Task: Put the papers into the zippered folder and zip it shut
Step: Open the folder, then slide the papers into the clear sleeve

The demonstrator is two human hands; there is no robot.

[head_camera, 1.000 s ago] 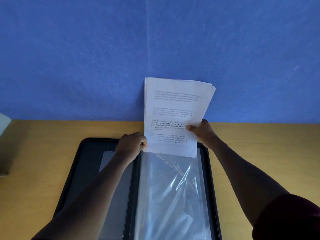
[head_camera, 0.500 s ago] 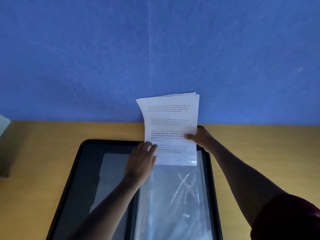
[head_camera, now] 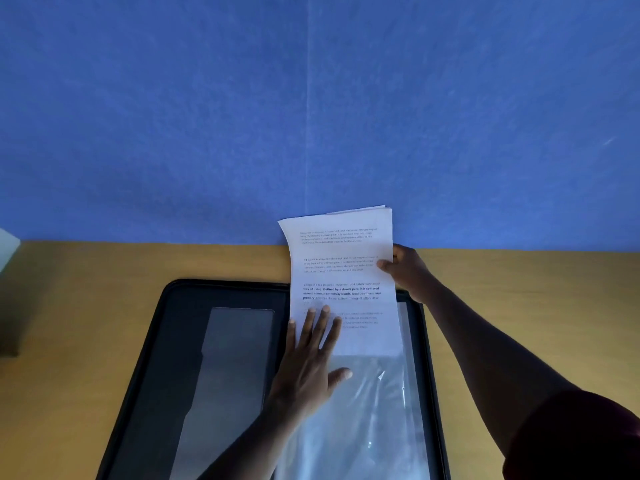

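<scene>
A black zippered folder [head_camera: 173,358] is lying open on the yellow table [head_camera: 86,306], near its back edge by the blue wall [head_camera: 311,98]. The papers [head_camera: 343,278] are sitting partway inside a clear plastic sleeve [head_camera: 367,410] on the folder's right half, with their top sticking out past the folder's back edge. The left hand [head_camera: 308,362] is lying flat with fingers spread wide, pressing on the sleeve and the bottom left of the papers. The right hand [head_camera: 407,271] is pinching the papers' right edge between thumb and fingers.

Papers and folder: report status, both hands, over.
Right hand pinching papers at their right edge. Left hand open, flat on clear sleeve and sheets' lower corner. Papers partly in sleeve, top half sticking out. Zippered folder lying open; nothing blocking.
</scene>
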